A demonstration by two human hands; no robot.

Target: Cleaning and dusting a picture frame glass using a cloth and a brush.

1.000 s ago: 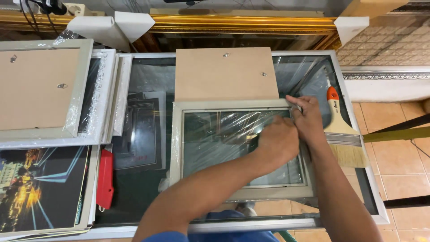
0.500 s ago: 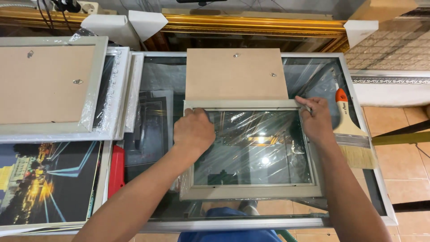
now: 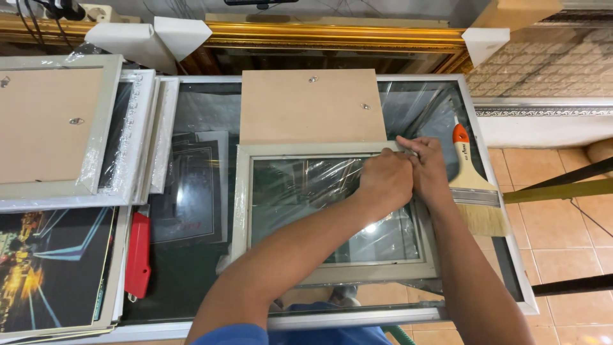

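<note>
I brought both hands together at the upper right corner of the pale picture frame (image 3: 332, 214), left hand (image 3: 383, 182) touching right hand (image 3: 429, 172), fingers pinching there; on what, I could not tell. The frame lay face-down on the glass table (image 3: 191, 287), wrap still on. The backing board (image 3: 313, 105) remained unfitted, the brush (image 3: 472, 185) idle beside.

a picture-framing workshop: stacked wrapped frames (image 3: 60, 131), gilt moulding (image 3: 338, 35), a glass-topped worktable (image 3: 204, 121) and a dusting brush (image 3: 476, 188).

A paintbrush (image 3: 474, 185) crowds the frame's (image 3: 332, 214) right side; bare glass tabletop (image 3: 198, 281) lies open at its left.
</note>
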